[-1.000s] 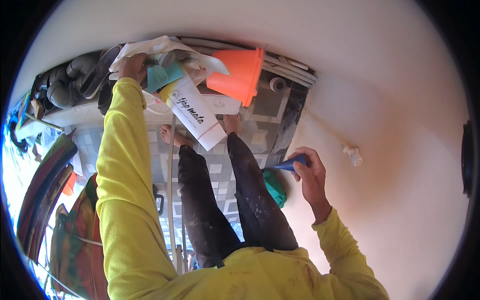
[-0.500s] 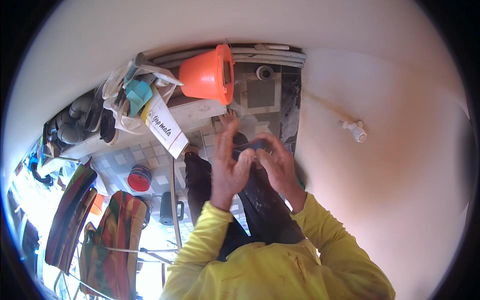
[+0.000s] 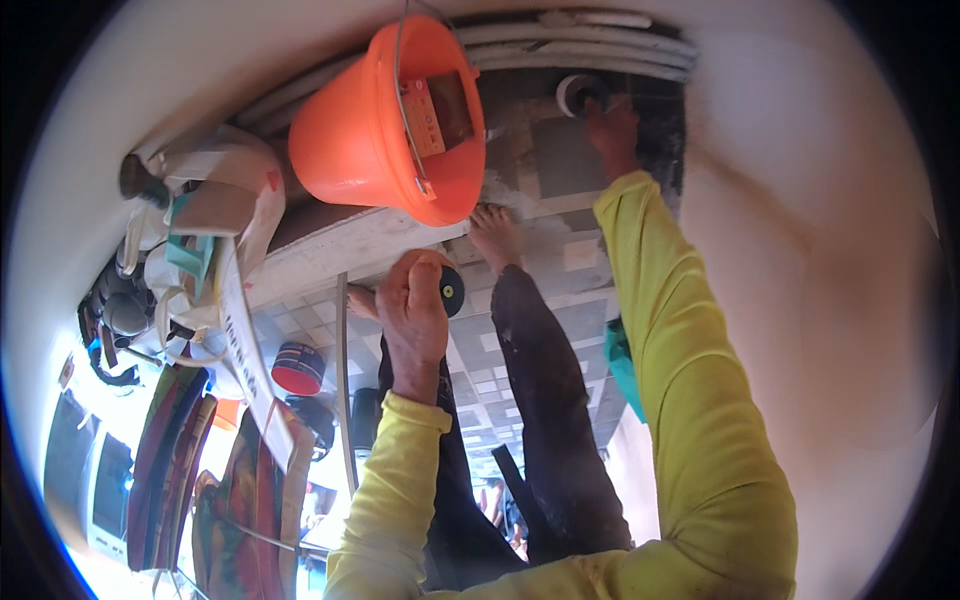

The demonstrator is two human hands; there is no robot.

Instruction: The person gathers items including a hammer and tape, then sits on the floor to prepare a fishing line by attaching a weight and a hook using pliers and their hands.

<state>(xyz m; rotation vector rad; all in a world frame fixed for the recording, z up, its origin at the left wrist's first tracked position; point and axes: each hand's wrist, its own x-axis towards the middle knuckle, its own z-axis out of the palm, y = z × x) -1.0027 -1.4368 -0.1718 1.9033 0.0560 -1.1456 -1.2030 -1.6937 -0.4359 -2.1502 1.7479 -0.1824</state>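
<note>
My left hand [image 3: 418, 312] is closed around a small dark round thing [image 3: 452, 291] with a yellowish spot at its centre. It is held above the tiled floor, over my legs. My right arm stretches to the far corner. There my right hand [image 3: 612, 132] is at a short white-grey pipe end [image 3: 577, 94] with a dark opening. Its fingers look bent together at the right rim of the opening. Shadow hides their tips, and I cannot make out what is between them.
An orange bucket [image 3: 345, 140] with a wire handle holds a printed box [image 3: 428, 117]. It stands left of my right arm, near white pipes [image 3: 600, 48] along the wall. A stuffed pale bag [image 3: 255, 180], a red and dark tub [image 3: 298, 368] and striped cloths [image 3: 262, 500] are leftward.
My hands were together over a small dark thing. Now my left hand holds a dark round thing alone, and my right has reached far forward to the pipe end. The view has shifted closer.
</note>
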